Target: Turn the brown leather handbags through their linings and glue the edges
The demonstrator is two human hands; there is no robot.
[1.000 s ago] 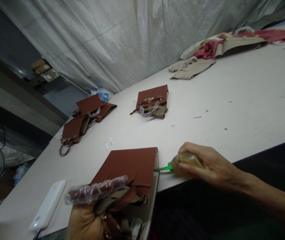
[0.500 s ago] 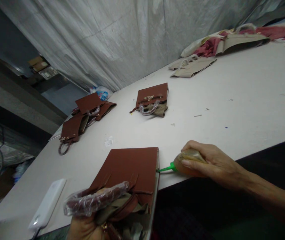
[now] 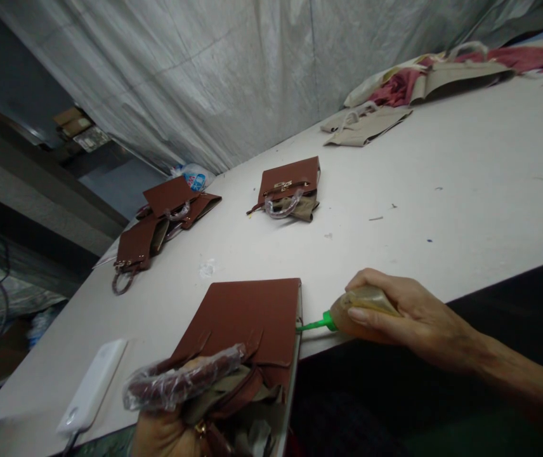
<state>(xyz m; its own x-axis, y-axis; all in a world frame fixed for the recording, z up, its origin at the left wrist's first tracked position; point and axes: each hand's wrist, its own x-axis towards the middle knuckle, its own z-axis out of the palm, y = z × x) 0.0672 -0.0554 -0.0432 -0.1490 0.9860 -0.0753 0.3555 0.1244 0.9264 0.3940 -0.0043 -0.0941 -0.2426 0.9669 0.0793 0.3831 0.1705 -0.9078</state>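
A brown handbag (image 3: 252,311) lies over the table's front edge, its plastic-wrapped handle (image 3: 183,381) toward me and khaki lining showing at the opening. My left hand (image 3: 164,435) grips the bag at its opening, below the handle; part of the fingers is hidden by the bag. My right hand (image 3: 405,311) is wrapped around a squeeze bottle (image 3: 364,311) of amber liquid. The bottle's green nozzle (image 3: 316,324) points left, its tip at the bag's open right side edge. Whether liquid is coming out cannot be made out.
Another brown handbag (image 3: 290,181) lies mid-table, and several more brown bags (image 3: 145,238) are piled at the left. Beige bags (image 3: 366,127) and red cloth (image 3: 398,87) lie at the back right. A white corded device (image 3: 93,387) rests front left. A grey sheet (image 3: 252,76) hangs behind.
The nozzle tip has moved slightly down along the bag's side edge toward me, with my right hand following. My left hand and the bag have hardly moved.
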